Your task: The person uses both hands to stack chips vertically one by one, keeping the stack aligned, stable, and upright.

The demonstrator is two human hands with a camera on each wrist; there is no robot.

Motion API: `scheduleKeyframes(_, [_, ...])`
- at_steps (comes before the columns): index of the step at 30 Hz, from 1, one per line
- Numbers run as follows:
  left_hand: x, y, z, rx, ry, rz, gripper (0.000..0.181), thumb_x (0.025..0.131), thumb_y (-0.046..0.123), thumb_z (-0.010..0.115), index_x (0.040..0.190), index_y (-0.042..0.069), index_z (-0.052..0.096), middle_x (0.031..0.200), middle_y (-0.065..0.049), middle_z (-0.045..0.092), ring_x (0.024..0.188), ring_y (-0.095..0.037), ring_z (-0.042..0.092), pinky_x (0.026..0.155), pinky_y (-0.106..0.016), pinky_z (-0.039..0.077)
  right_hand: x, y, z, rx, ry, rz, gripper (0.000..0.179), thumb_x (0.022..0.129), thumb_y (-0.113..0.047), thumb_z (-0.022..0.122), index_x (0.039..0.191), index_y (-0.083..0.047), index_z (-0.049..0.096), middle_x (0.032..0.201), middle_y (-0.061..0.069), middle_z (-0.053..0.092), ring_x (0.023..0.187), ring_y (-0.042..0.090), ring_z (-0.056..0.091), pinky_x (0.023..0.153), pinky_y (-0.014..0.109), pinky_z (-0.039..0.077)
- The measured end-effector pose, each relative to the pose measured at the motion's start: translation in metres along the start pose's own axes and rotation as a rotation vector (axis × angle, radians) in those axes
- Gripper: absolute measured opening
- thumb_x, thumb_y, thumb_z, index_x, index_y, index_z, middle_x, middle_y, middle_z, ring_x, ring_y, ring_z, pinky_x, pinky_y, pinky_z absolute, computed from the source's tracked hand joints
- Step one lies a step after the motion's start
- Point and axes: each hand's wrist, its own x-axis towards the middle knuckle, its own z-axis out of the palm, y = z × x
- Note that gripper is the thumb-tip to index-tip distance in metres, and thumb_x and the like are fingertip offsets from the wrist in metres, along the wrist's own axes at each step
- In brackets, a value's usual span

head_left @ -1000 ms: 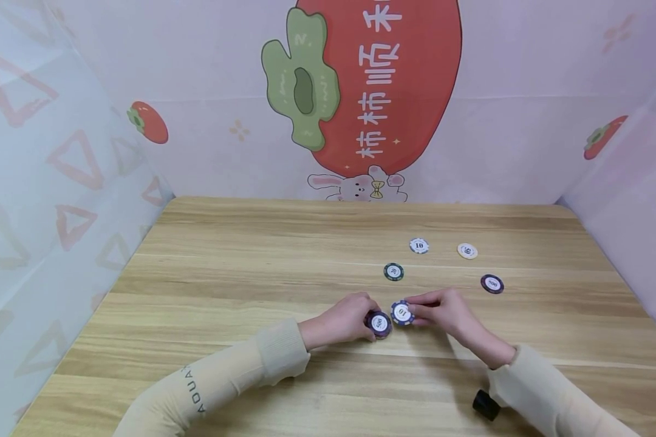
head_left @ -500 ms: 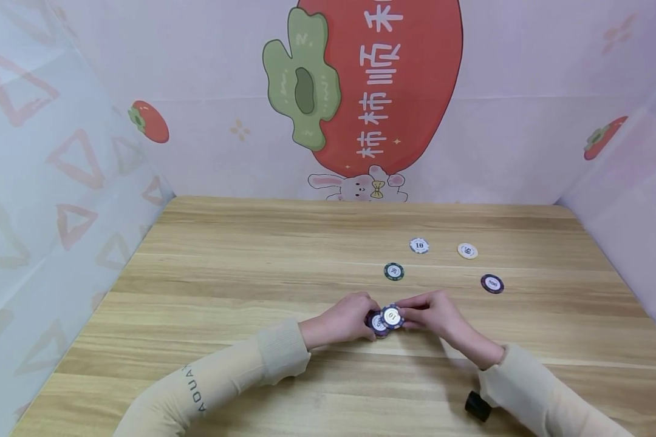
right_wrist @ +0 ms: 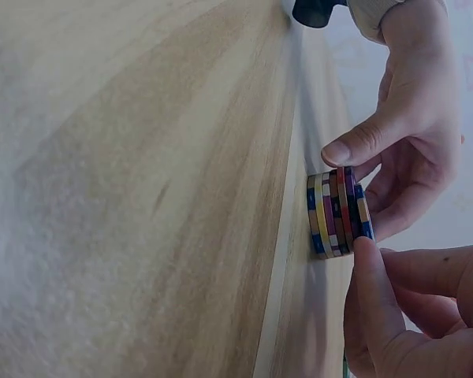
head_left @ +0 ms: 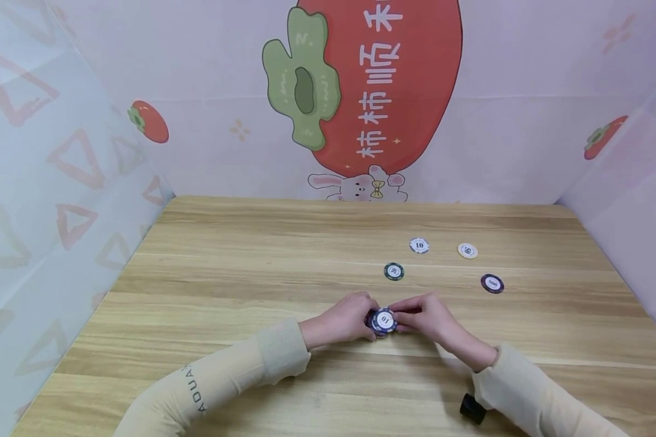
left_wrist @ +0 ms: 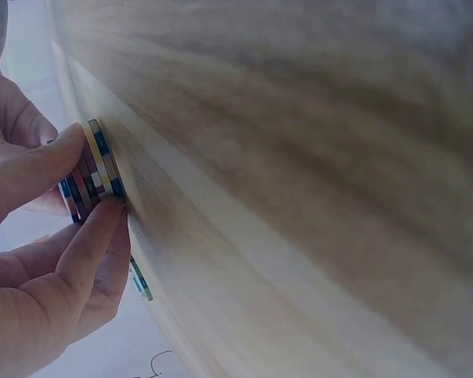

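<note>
My left hand (head_left: 345, 318) grips a short stack of poker chips from the left, thumb and fingers around its edge. The stack (right_wrist: 331, 214) stands on the wooden table, its edges banded in blue, yellow, purple and red in the right wrist view. My right hand (head_left: 437, 321) pinches the edge of a blue-and-white poker chip (head_left: 385, 320) marked 10. That chip lies flat over the top of the stack, shifted slightly to the right, and covers most of the purple 500 chip below. In the left wrist view the left fingers partly hide the stack (left_wrist: 93, 169).
Beyond the hands, single chips lie flat: a green 20 (head_left: 393, 271), a pale blue 10 (head_left: 419, 245), a cream 50 (head_left: 467, 250) and a purple 500 (head_left: 492, 283). A black cylinder (head_left: 472, 408) sits by the right cuff. Printed cloth walls enclose the table (head_left: 240, 243).
The right hand has moved left with the blue-and-white poker chip, from beside the stack to over its top. The left hand has stayed in place around the stack.
</note>
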Motion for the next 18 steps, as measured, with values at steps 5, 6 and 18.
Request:
scheduleKeyframes(5, [0.0,-0.0005,-0.0001,0.004,0.006,0.005,0.039,0.067,0.016,0.08,0.1,0.003,0.065,0.089,0.001,0.058,0.081,-0.007,0.051,0.075,-0.017,0.043,0.0003,-0.0003,0.0024,-0.01,0.002,0.008,0.024,0.084,0.0,0.061,0.105,0.011,0.062,0.1,0.023,0.064,0.079,0.017,0.064,0.066,0.026,0.053])
scheduleKeyframes(6, [0.0001,-0.0007,0.0,0.004,0.006,0.004,0.039,0.067,0.016,0.081,0.1,0.003,0.065,0.089,0.001,0.058,0.081,-0.007,0.051,0.075,-0.017,0.043,0.0005,-0.0001,0.0028,-0.011,0.004,0.009,0.024,0.083,0.0,0.061,0.105,0.011,0.062,0.1,0.023,0.064,0.08,0.017,0.064,0.066,0.026,0.053])
scheduleKeyframes(18, [0.001,-0.0013,-0.0007,-0.015,-0.001,-0.013,0.038,0.067,0.015,0.08,0.1,0.004,0.065,0.088,0.002,0.058,0.08,-0.006,0.05,0.074,-0.017,0.042,0.003,0.0033,0.006,-0.233,0.056,-0.17,0.019,0.08,-0.009,0.068,0.095,0.003,0.069,0.091,0.015,0.068,0.078,0.017,0.063,0.063,0.022,0.05])
